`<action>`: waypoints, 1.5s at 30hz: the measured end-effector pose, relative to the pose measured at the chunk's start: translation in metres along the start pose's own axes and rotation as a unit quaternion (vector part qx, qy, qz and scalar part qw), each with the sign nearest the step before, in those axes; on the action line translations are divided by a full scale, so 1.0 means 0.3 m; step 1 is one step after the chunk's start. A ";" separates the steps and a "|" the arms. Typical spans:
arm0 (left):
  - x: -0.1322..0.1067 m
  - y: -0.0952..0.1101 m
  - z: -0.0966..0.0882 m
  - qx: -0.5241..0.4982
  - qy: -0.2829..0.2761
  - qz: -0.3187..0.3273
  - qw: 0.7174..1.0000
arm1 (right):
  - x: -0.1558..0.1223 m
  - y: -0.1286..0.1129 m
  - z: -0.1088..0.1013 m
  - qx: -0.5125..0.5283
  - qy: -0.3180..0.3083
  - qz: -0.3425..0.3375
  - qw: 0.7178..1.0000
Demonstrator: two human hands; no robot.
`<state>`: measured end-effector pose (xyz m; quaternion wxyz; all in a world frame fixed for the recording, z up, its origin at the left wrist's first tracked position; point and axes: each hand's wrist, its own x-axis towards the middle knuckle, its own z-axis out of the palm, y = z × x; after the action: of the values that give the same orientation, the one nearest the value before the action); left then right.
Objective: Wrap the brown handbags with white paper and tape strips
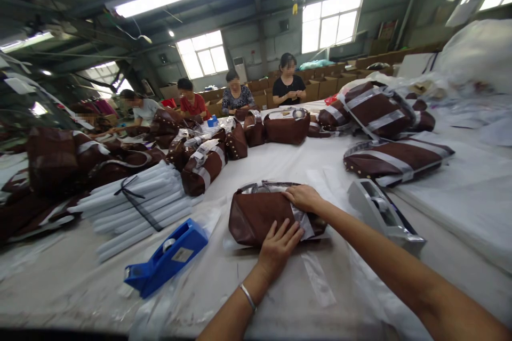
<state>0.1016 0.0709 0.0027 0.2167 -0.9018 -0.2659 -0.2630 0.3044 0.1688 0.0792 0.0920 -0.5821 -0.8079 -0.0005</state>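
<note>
A brown handbag [256,213] lies in front of me on the white-covered table, its wrapped handle [256,187] along the top edge. Around its right part runs a pale wrapping strip [306,224]. My left hand [280,248], with a silver bangle at the wrist, rests flat on the bag's front with fingers spread. At the top edge, my right hand [304,198] has its fingers bent over the bag near the strip. Left of the bag stands a blue tape dispenser [176,256]; right of it, a grey tape dispenser [380,213].
A tied bundle of white paper rolls [136,205] lies at the left, by a heap of brown bags [52,160]. More wrapped bags [288,128] line the back. A wrapped bag [400,157] lies at the right. Several people sit across the table.
</note>
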 end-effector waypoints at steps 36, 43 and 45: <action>-0.030 -0.009 -0.012 -0.059 -0.012 0.026 0.998 | -0.753 -0.113 0.101 0.073 0.015 -0.213 0.974; -0.033 -0.007 -0.009 -0.068 -0.008 0.021 0.997 | -0.708 -0.108 0.110 0.072 0.082 -0.224 0.968; -0.034 -0.006 -0.009 -0.074 -0.007 0.017 0.997 | -0.709 -0.114 0.096 0.092 0.112 -0.206 0.968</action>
<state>0.0923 0.0672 -0.0008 0.1521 -0.9216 -0.2316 -0.2718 0.3329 -0.0392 0.0227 0.2329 -0.3882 -0.8916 -0.0104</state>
